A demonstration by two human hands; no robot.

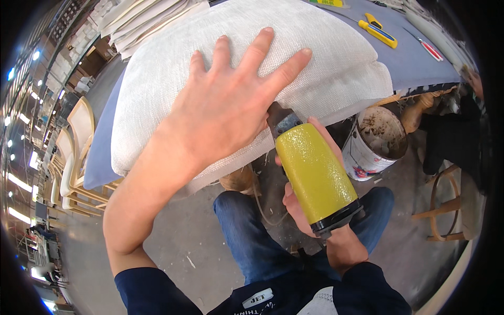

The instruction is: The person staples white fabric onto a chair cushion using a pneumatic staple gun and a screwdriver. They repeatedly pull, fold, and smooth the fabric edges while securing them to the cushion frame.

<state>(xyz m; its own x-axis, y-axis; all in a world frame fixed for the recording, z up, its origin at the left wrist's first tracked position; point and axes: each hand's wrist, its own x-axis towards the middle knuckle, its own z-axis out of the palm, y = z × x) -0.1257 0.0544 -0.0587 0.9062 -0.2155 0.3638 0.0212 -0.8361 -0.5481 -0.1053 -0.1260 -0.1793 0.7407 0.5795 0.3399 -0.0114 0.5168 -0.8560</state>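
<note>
A padded cushion [157, 89] covered in off-white woven fabric lies before me, its loose fabric edge hanging along the near side. My left hand [226, 100] presses flat on its top with fingers spread. In my right hand [302, 210] is a yellow staple gun [315, 173] with a black end cap. My fingers wrap round its handle, mostly hidden under the body. Its dark metal nose reaches the near edge of the cushion, beside my left thumb side; whether the tip touches the fabric cannot be made out.
The cushion rests on a blue-grey padded table [415, 71]. A yellow-handled screwdriver [379, 34] and red-handled pliers [431, 51] lie at far right. Below stands a dirty white bucket [367, 144]. Fabric pieces [142, 23] are stacked behind; chairs [79, 152] stand left, a wooden stool [446, 205] right.
</note>
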